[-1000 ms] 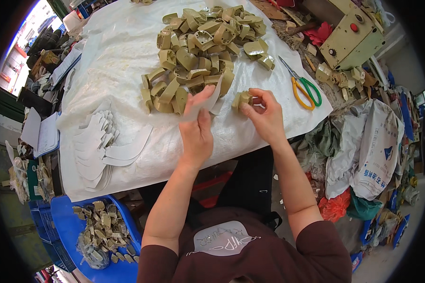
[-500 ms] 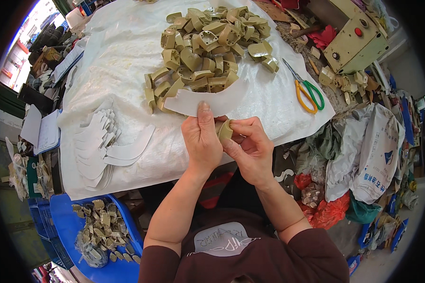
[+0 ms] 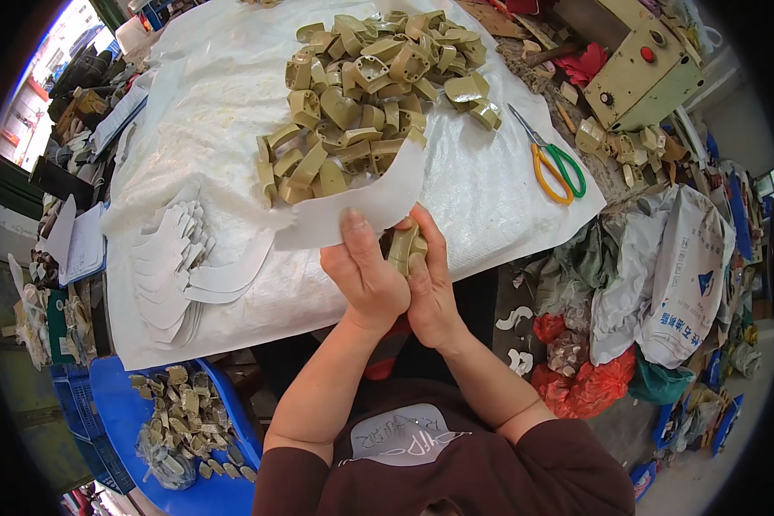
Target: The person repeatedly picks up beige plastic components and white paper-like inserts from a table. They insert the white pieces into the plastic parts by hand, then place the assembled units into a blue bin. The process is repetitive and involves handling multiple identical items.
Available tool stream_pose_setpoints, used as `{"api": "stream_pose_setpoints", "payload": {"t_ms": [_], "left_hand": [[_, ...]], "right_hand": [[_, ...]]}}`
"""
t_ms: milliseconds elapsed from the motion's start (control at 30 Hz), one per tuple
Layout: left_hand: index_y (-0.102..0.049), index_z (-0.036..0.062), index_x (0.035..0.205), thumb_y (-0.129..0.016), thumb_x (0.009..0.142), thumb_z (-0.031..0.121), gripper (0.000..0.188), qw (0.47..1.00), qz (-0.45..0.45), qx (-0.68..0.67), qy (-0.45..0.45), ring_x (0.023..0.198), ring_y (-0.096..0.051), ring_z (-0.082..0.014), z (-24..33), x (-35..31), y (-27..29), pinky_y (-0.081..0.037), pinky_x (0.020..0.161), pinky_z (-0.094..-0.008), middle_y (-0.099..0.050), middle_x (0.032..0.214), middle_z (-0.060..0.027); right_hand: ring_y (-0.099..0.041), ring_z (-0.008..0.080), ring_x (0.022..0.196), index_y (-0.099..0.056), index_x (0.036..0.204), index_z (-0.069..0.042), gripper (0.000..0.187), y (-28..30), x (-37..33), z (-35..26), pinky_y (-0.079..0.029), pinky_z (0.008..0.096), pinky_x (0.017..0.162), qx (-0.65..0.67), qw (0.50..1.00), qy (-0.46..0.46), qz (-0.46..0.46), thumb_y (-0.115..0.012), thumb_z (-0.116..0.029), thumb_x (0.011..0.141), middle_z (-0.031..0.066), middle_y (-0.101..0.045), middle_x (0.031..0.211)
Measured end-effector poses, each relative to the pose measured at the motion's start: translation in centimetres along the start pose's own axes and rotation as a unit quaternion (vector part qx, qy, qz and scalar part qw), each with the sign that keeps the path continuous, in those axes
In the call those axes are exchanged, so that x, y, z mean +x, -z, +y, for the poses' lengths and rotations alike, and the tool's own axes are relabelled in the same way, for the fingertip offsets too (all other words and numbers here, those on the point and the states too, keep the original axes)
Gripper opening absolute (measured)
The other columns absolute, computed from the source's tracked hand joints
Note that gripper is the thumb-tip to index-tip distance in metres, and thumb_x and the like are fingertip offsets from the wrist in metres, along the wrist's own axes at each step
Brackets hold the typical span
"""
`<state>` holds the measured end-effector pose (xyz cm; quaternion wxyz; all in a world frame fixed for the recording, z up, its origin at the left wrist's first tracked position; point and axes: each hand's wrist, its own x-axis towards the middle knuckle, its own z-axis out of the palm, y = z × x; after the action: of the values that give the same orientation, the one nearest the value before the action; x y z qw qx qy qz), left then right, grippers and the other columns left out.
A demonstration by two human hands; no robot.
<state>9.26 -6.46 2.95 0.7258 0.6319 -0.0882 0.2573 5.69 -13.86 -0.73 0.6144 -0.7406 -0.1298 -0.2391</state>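
has tilted the white strip (image 3: 377, 199) right end up since earlier; over the surface (image 3: 211, 112), pinches it in the left hand (image 3: 368, 277), clasps an olive block (image 3: 402, 250) in the touching right hand (image 3: 433, 292); could crease it by squeezing hard.

A white-sheeted table (image 3: 211, 120) carries piled olive pieces (image 3: 371, 76), curved white cutouts (image 3: 162, 277) and scissors (image 3: 543, 146).

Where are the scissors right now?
In the head view, the scissors lie on the white sheet, right of the olive pieces.
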Motion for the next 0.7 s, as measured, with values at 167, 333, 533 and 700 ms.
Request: {"api": "stream_pose_setpoints", "payload": {"t_ms": [167,333,533,700], "left_hand": [[-0.057,0.0000,0.080,-0.032,0.100,0.032,0.045,0.986,0.008,-0.080,0.149,0.059,-0.055,-0.0129,0.7,0.6,0.5,-0.044,0.058,-0.0268,-0.058,0.067,-0.0066],[-0.056,0.0005,0.079,-0.033,0.100,0.033,0.045,0.973,0.011,-0.111,0.203,0.059,-0.055,-0.0143,0.5,0.7,0.4,-0.045,0.058,-0.0279,-0.057,0.065,-0.0070],[-0.056,-0.0003,0.080,-0.033,0.100,0.033,0.046,0.956,0.011,-0.164,0.241,0.055,-0.057,-0.0138,0.4,1.2,0.6,-0.046,0.054,-0.0257,-0.060,0.065,-0.0078],[-0.057,-0.0002,0.082,-0.033,0.100,0.033,0.045,0.949,-0.005,-0.213,0.231,0.054,-0.057,-0.0151,-0.2,1.6,1.8,-0.046,0.052,-0.0271,-0.059,0.065,-0.0086]], "right_hand": [[-0.062,0.0243,0.072,-0.037,0.132,0.000,0.044,-0.5,0.6,-0.2,-0.048,0.0335,0.067,-0.018,0.999,0.025,0.015,-0.045,-0.023,0.095,0.0141,-0.062,0.085],[-0.058,0.0194,0.066,-0.041,0.127,0.002,0.043,-0.2,0.5,0.4,-0.046,0.0332,0.061,0.023,1.000,0.004,0.000,-0.042,-0.027,0.095,0.0122,-0.059,0.081],[-0.053,0.0120,0.086,-0.038,0.131,0.003,0.056,0.9,-0.1,0.1,-0.044,0.0269,0.072,0.114,0.986,-0.119,-0.021,-0.038,-0.040,0.096,0.0124,-0.058,0.107],[-0.040,0.0084,0.057,-0.043,0.131,0.000,0.056,0.3,0.5,-0.3,-0.032,0.0230,0.052,0.229,0.958,-0.169,-0.042,-0.038,-0.044,0.096,-0.0034,-0.045,0.064]]}}
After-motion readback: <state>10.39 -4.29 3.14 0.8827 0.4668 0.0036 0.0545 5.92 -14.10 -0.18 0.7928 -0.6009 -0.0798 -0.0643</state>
